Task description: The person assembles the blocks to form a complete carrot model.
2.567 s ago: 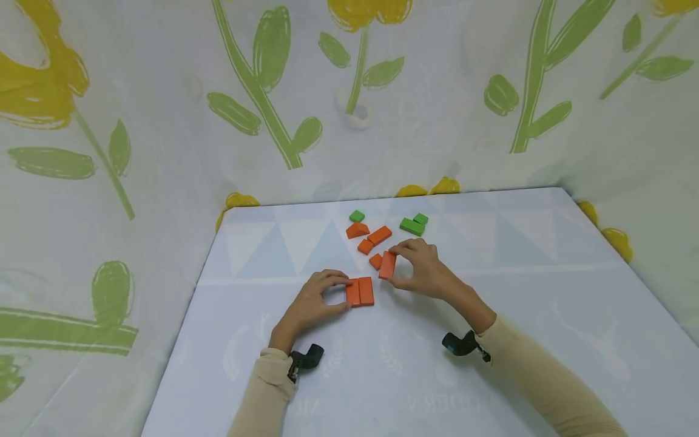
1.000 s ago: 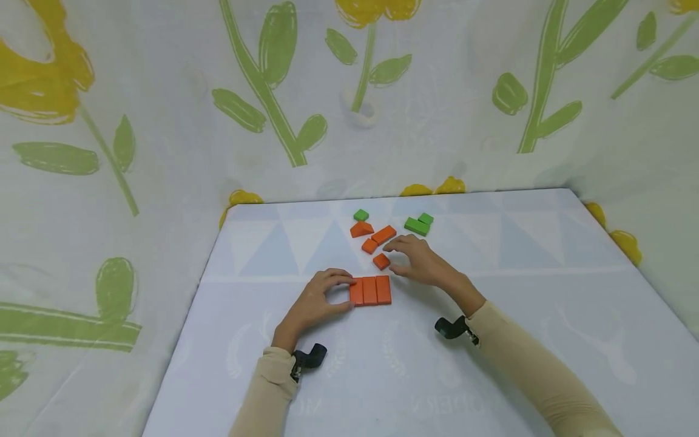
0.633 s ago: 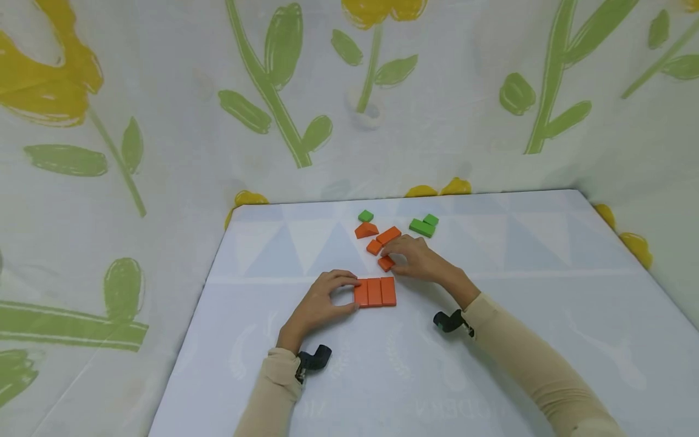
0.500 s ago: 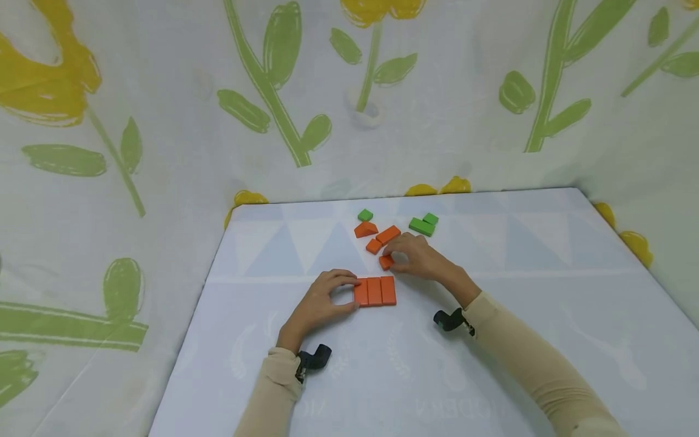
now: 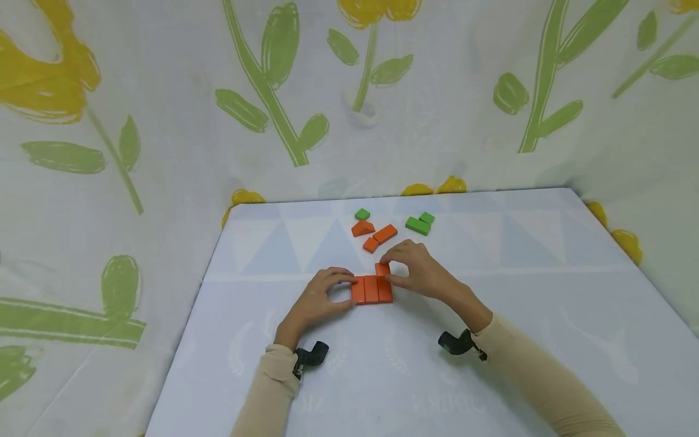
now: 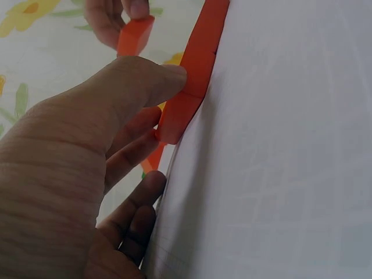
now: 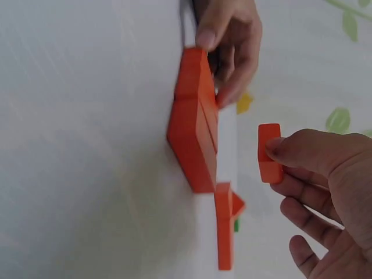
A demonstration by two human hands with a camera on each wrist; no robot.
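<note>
Three orange rectangular blocks (image 5: 371,290) lie side by side on the table in a flat row. My left hand (image 5: 311,302) grips the row's left end, thumb at the near edge and a finger at the far edge. In the left wrist view that thumb presses against the end block (image 6: 180,113). Between thumb and fingers, my right hand (image 5: 423,271) pinches a small orange block (image 5: 381,268) by the far right corner of the row. The right wrist view shows this small block (image 7: 269,145) raised clear of the row.
Behind the row lie a small orange block (image 5: 371,244), a longer orange block (image 5: 385,233) and an orange wedge-like block (image 5: 363,228). Green blocks (image 5: 418,226) sit farther back on the right, with another green one (image 5: 362,214) at left. A flower-patterned cloth (image 5: 426,133) hangs behind the table.
My right hand has set a third orange block at the row's right end, let go, then picked up the small orange block and brought it to the row. My left hand stays at the row.
</note>
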